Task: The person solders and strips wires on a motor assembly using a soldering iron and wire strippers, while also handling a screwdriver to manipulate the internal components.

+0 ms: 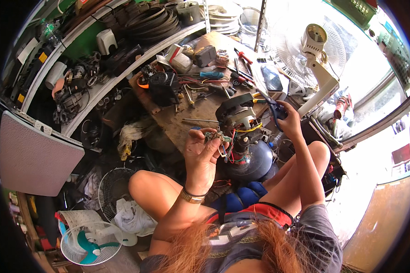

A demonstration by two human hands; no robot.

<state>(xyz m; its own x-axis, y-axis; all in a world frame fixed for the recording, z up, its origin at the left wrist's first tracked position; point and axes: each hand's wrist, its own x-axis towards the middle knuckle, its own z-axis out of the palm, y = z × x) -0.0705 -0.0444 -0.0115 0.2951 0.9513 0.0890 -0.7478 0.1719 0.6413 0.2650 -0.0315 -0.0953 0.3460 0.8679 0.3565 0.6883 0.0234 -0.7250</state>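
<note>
In my raised left hand [200, 152] I pinch a small switch board with wires [219, 137] between thumb and fingers. Red, white and other coloured leads run from it toward a fan motor [241, 113] on a stand. That stand has a rounded dark blue-grey base [255, 161] between my knees. My right hand [289, 120] is closed around dark-blue-handled scissors [274, 109], their blades pointing up and left, to the right of the motor. A yellow wire [250, 129] loops at the motor's lower side.
A wooden workbench [168, 125] ahead carries screwdrivers, pliers [243, 57], a phone [271, 77] and a black motor housing [163, 86]. A white fan [315, 54] stands at the far right. Shelves of parts and coiled belts [152, 22] line the left. A teal-bladed fan [90, 245] sits lower left.
</note>
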